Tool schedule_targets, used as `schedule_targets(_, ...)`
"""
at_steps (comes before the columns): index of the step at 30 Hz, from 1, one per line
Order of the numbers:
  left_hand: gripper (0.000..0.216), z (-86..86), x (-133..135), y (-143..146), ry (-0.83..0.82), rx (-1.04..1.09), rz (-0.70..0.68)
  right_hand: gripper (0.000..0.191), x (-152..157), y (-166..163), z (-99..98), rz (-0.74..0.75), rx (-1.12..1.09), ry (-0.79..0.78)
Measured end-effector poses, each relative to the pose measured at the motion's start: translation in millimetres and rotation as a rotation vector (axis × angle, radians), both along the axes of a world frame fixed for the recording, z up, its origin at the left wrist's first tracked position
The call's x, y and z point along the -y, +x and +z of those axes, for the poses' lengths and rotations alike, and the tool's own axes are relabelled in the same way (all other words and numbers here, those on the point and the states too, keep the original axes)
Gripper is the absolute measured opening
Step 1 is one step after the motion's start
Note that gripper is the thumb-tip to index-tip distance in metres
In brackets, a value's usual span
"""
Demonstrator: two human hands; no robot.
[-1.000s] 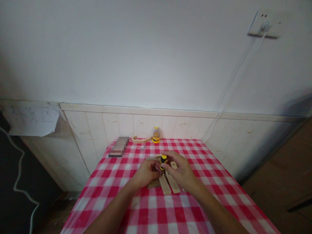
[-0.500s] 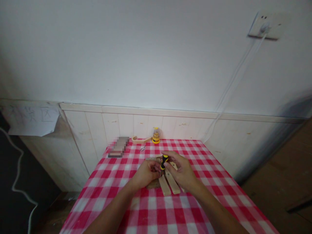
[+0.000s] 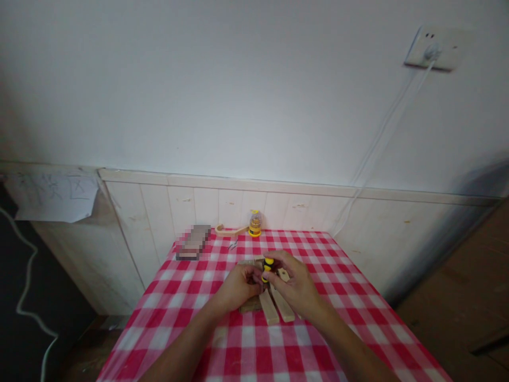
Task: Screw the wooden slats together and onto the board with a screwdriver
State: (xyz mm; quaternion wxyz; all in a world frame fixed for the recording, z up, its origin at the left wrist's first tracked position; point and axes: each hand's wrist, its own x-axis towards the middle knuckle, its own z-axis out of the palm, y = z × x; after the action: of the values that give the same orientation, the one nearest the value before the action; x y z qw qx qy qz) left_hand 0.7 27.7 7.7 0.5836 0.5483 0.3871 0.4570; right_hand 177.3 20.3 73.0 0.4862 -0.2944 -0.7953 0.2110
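Observation:
My right hand (image 3: 296,280) is closed around the short yellow and black handle of a screwdriver (image 3: 268,263), held nearly upright. Close against its lower end, my left hand (image 3: 238,287) is closed with thumb and fingers pinched together; whatever lies between them is hidden. Beneath both hands are pale wooden slats (image 3: 270,311) with holes, side by side and pointing toward me. A brownish flat piece (image 3: 249,304) shows under my left hand. The screwdriver's tip is out of sight behind the fingers.
At the back of the checked tablecloth (image 3: 246,355) stand a yellow bit container (image 3: 255,224) and a curved wooden piece (image 3: 228,231). Small pliers-like metal tool (image 3: 233,245) lies before them. A blurred-out flat object (image 3: 194,242) is at back left, near the wall (image 3: 278,207).
The screwdriver handle has turned in my right fingers, showing more yellow at the top. My left hand keeps its place. The whole view has shifted slightly.

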Motion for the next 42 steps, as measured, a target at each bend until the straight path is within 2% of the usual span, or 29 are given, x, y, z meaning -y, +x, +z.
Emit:
schedule_targets(6, 0.012, 0.3, 0, 2, 0.009, 0.0, 0.009, 0.032, 0, 3, 2.8, 0.061, 0.038, 0.057)
schedule_targets(15, 0.014, -1.6, -1, 2, 0.01, -0.007, 0.008, 0.036, -3, 8, -10.5, 0.014, -0.028, -0.123)
schedule_targets(27, 0.016, -6.3, -3, 1, -0.007, -0.042, 0.028, 0.036, -4, 5, -13.6, -0.027, -0.032, -0.075)
schedule_targets(33, 0.016, -8.3, -4, 2, -0.007, -0.04, 0.019, 0.038, -2, 5, -4.4, 0.001, 0.013, -0.011)
schedule_targets(37, 0.018, -10.8, -5, 3, -0.003, -0.042, 0.03, 0.039, 0, 11, 4.5, 0.049, 0.068, -0.034)
schedule_targets(42, 0.017, -12.7, -6, 3, -0.012, -0.043, 0.028, 0.039, 1, 14, 0.2, 0.009, 0.048, -0.081)
